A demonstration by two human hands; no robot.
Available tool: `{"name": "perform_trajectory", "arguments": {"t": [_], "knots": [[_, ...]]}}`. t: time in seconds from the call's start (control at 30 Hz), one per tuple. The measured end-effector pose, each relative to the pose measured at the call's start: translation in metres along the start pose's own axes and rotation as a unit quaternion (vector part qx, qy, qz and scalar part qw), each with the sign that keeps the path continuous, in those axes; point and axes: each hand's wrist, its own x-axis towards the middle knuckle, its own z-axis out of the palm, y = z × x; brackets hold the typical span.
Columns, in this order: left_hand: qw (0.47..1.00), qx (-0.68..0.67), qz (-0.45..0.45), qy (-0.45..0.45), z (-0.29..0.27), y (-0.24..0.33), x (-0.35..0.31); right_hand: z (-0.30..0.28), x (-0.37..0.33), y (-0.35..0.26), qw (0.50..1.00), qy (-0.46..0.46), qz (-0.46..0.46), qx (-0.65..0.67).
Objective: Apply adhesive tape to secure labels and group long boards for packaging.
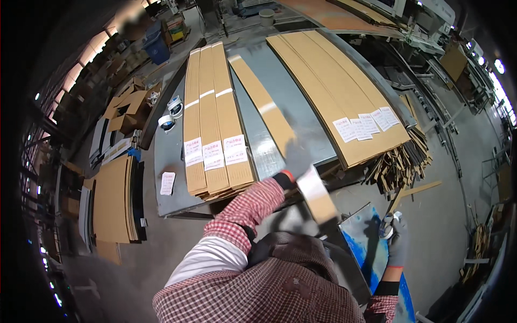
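My left hand (pixel 298 157), in a grey glove, lies across a long brown cardboard strip (pixel 256 91) near the table's front edge. Motion smears its fingers, so their grip cannot be made out. The strip slants over the edge toward me, with a white band around its middle and a white patch (pixel 312 184) just below my hand. Off to the right and lower, my gloved right hand (pixel 397 239) is closed on a roll of tape (pixel 386 227). That roll is above a blue-and-white smeared board (pixel 358 231).
Banded cardboard stacks (pixel 215 118) with labels lie left on the grey metal table (pixel 269 59); a wider labelled stack (pixel 334 86) lies right. Tape rolls (pixel 167 123) and a loose label (pixel 167 183) sit at the left edge. Cardboard sheets (pixel 113 199) lean beside the table; scrap strips (pixel 398 167) bunch at right.
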Motion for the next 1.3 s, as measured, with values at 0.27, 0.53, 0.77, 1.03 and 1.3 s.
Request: {"name": "perform_trajectory", "arguments": {"t": [0.27, 0.53, 0.77, 1.03, 1.3], "knots": [[0.947, 0.306, -0.071, 0.063, -0.054, -0.192, 0.027, -0.035, 0.036, 0.049, 0.995, -0.003, 0.085, -0.056], [0.923, 0.241, 0.164, -0.253, -0.043, -0.025, -0.070, -0.111, 0.111, 0.070, 0.793, -0.035, 0.023, -0.608], [0.916, 0.308, 0.112, -0.232, -0.052, -0.049, -0.061, -0.118, 0.188, 0.066, 0.853, -0.123, 0.143, -0.487], [0.900, -0.346, -0.227, -0.136, 0.061, 0.077, 0.002, -0.094, 0.196, 0.002, 0.712, -0.239, 0.070, -0.657], [0.797, -0.439, -0.414, 0.008, 0.097, 0.161, 0.073, 0.017, 0.259, 0.048, 0.938, -0.153, 0.302, -0.075]]}}
